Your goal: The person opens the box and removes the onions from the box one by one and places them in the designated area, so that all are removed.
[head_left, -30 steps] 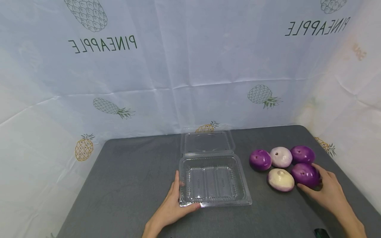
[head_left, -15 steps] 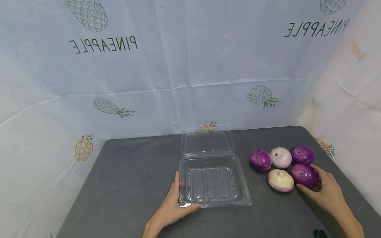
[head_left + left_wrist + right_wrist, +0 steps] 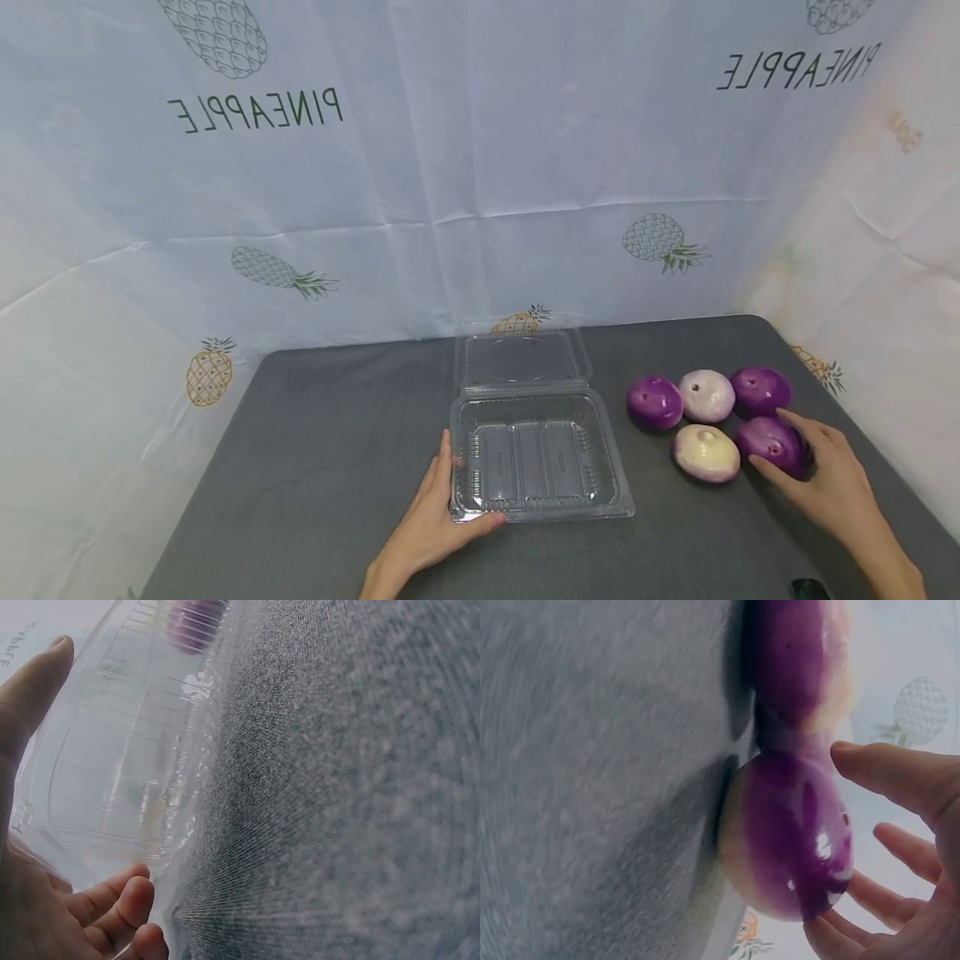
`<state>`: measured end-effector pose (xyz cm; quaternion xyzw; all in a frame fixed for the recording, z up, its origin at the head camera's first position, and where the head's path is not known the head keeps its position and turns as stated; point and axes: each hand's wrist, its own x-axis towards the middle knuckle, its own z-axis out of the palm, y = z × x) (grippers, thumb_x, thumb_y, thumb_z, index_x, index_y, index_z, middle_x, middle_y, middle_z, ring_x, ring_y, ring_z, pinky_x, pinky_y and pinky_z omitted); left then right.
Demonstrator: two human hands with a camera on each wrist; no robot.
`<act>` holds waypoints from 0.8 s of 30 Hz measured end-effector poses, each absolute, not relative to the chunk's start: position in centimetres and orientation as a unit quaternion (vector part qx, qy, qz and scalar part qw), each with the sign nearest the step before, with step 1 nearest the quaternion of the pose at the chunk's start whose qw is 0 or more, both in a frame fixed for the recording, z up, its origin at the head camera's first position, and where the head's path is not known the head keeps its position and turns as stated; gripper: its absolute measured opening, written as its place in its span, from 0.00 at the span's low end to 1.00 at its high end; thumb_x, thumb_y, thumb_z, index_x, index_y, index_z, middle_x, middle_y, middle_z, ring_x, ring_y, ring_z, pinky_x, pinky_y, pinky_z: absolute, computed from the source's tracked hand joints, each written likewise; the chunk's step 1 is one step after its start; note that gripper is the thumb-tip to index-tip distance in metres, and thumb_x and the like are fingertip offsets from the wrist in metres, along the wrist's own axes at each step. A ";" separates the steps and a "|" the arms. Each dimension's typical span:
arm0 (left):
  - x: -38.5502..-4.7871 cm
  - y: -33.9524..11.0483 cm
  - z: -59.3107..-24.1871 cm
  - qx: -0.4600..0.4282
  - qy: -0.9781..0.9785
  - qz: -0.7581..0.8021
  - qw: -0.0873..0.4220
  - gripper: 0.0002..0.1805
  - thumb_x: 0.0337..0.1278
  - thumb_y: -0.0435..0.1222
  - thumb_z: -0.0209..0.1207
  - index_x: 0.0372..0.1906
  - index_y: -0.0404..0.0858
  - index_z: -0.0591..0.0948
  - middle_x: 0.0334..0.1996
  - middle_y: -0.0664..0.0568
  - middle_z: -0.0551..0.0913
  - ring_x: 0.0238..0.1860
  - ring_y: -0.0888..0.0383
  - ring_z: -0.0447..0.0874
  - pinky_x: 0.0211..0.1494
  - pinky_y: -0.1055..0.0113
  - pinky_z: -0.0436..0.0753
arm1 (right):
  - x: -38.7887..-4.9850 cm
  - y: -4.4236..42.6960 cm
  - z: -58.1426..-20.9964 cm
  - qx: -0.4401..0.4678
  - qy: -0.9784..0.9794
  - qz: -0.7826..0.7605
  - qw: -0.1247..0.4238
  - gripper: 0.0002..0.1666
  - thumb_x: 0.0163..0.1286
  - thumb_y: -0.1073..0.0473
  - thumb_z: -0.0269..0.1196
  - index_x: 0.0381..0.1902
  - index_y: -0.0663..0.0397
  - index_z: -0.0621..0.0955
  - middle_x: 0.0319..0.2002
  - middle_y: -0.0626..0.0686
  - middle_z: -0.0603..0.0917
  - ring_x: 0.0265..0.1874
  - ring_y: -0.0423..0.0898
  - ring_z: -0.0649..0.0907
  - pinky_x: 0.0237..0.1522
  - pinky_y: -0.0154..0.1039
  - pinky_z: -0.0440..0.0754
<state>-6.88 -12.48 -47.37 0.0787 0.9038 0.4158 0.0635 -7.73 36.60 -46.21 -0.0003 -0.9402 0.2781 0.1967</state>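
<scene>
A clear plastic clamshell box [image 3: 540,514] sits on the grey table, its lid [image 3: 525,358] folded back. My left hand [image 3: 427,521] holds the near left corner, thumb along the front rim, fingers at the left side. To the right, my right hand [image 3: 828,479] curves round a purple onion [image 3: 771,442], nearest me in a group of onions. In the right wrist view, fingertips meet that onion's [image 3: 795,840] lower end, with the thumb beside its upper end. Beside it lie a yellowish-white onion [image 3: 707,454], a pale onion [image 3: 707,396] and purple onions [image 3: 655,403] [image 3: 761,391].
A white curtain [image 3: 480,125] with pineapple prints hangs behind the table [image 3: 330,467] and along its sides. At the front right edge a small dark green object [image 3: 810,589] shows partly; its kind cannot be told.
The purple onion under my right hand has shifted slightly toward me and to the right, opening a small gap from the onion behind it. My left hand and the box stay in place.
</scene>
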 end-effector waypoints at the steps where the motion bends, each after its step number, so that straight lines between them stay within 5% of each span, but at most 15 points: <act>1: -6.9 -12.5 -47.4 0.080 0.905 0.414 0.061 0.76 0.42 0.63 0.75 0.83 0.38 0.38 0.66 0.52 0.72 0.50 0.61 0.76 0.62 0.52 0.77 | -7.7 36.4 -46.1 0.002 -0.939 0.278 0.202 0.42 0.55 0.62 0.77 0.65 0.70 0.74 0.57 0.80 0.72 0.57 0.75 0.69 0.49 0.75 0.64; 10: -6.9 -12.4 -47.3 0.090 0.907 0.408 0.052 0.74 0.43 0.63 0.75 0.83 0.38 0.39 0.65 0.51 0.72 0.51 0.60 0.77 0.62 0.50 0.77 | -7.6 34.1 -45.0 0.046 -0.919 0.298 0.252 0.35 0.49 0.70 0.76 0.58 0.66 0.80 0.56 0.77 0.76 0.53 0.76 0.72 0.47 0.73 0.64; 17: -7.0 -12.5 -47.3 0.099 0.911 0.398 0.045 0.74 0.44 0.64 0.73 0.84 0.42 0.39 0.66 0.50 0.73 0.62 0.52 0.75 0.65 0.44 0.76 | -7.8 32.0 -44.6 0.081 -0.908 0.308 0.271 0.32 0.49 0.70 0.76 0.56 0.65 0.82 0.56 0.75 0.77 0.51 0.76 0.73 0.47 0.72 0.65; 21: -7.0 -12.6 -47.2 0.109 0.915 0.388 0.036 0.72 0.46 0.64 0.72 0.84 0.43 0.38 0.68 0.47 0.72 0.69 0.47 0.70 0.66 0.42 0.75 | -7.8 30.8 -44.9 0.115 -0.901 0.296 0.296 0.30 0.47 0.70 0.77 0.51 0.66 0.84 0.53 0.72 0.80 0.50 0.69 0.75 0.72 0.43 0.63; 23: -7.0 -12.6 -47.1 0.108 0.920 0.376 0.028 0.71 0.47 0.65 0.70 0.84 0.45 0.38 0.69 0.46 0.72 0.68 0.47 0.69 0.65 0.42 0.76 | -7.9 30.3 -45.1 0.124 -0.899 0.290 0.304 0.29 0.45 0.70 0.77 0.49 0.67 0.84 0.53 0.72 0.80 0.50 0.68 0.76 0.71 0.23 0.53; 24: -6.9 -12.6 -47.1 0.107 0.923 0.369 0.024 0.69 0.48 0.65 0.70 0.84 0.46 0.39 0.70 0.46 0.71 0.68 0.47 0.69 0.65 0.42 0.76 | -7.8 30.0 -45.1 0.123 -0.900 0.291 0.300 0.28 0.46 0.69 0.77 0.49 0.67 0.84 0.54 0.72 0.80 0.51 0.68 0.75 0.71 0.21 0.50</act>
